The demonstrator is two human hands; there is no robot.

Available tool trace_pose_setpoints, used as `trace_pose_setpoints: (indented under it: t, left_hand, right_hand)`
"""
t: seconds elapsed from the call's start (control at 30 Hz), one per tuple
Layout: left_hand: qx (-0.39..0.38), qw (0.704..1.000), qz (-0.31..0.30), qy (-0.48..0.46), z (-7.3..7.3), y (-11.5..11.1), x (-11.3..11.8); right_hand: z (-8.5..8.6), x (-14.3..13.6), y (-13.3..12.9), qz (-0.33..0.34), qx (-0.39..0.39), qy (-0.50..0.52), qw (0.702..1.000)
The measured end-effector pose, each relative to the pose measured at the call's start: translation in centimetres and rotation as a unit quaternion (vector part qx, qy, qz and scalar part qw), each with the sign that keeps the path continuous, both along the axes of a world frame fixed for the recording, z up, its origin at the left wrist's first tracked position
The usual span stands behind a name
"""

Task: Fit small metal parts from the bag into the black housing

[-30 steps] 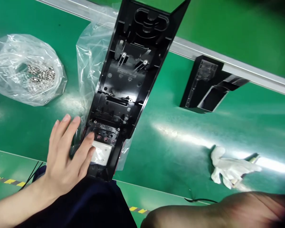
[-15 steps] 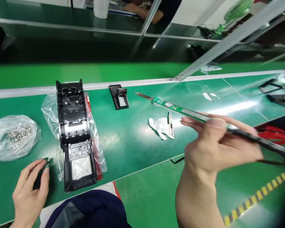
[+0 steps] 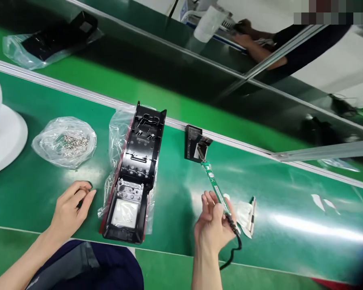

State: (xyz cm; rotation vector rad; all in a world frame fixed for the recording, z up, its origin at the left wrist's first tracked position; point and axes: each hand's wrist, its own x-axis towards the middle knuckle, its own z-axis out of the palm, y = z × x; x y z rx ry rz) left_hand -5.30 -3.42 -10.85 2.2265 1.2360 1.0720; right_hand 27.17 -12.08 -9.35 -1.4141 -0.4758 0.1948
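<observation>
My right hand [image 3: 213,229] is closed round the green handle of a soldering iron [image 3: 215,186], its cord trailing down. The iron's metal tip points away from me at the small black stand [image 3: 193,143]; I cannot tell whether they touch. My left hand [image 3: 71,207] is over the table with its fingers curled and thumb close to the fingertips; a small dark spot shows there, too small to name. Between my hands lies a long black plastic housing [image 3: 139,161], inner side up, with a clear window at its near end. Clear plastic film and something red lie under it.
A plastic bag of small metal parts [image 3: 75,145] lies at left, near a white round base [image 3: 7,139]. Beside my right hand are a crumpled white item [image 3: 244,215] and a pen-like tool [image 3: 253,215]. A metal rail [image 3: 230,141] borders the table; a person's arm shows beyond.
The view has turned and shifted left. My right hand has brought the soldering iron over to the small black stand, tip forward. My left hand keeps its curled pose beside the housing.
</observation>
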Motion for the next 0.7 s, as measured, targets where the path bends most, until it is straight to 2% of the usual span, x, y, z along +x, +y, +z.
trace_pose_setpoints:
  t: [0.07,0.17,0.23,0.33,0.5,0.6,0.7]
  left_hand:
    - [-0.009,1.000,-0.008,-0.007,0.2,0.0,0.0]
    - [-0.013,1.000,0.002,-0.003,0.4,0.1,0.3]
    - [-0.038,0.999,0.009,-0.012,0.4,0.1,0.7]
    - [-0.125,0.990,0.027,-0.063,0.6,0.2,1.7]
    - [-0.299,0.935,0.083,-0.174,1.6,1.5,4.1]
    - [-0.357,0.904,0.096,-0.214,2.2,3.0,5.7]
    - [-0.380,0.885,0.064,-0.260,2.5,4.2,7.3]
  right_hand:
    - [-1.0,-1.0,-1.1,0.048,-0.033,0.082,0.995]
    - [-1.6,-3.0,-2.3,0.107,-0.072,0.159,0.979]
    - [-1.6,-4.4,-2.5,0.156,-0.096,0.130,0.974]
    - [-1.1,-6.3,-2.5,0.219,-0.121,0.010,0.968]
    - [-0.8,-7.8,-1.5,0.247,-0.155,-0.090,0.952]
    - [-0.8,-8.3,0.0,0.278,-0.200,-0.114,0.933]
    - [-0.5,-8.8,1.8,0.335,-0.217,-0.071,0.914]
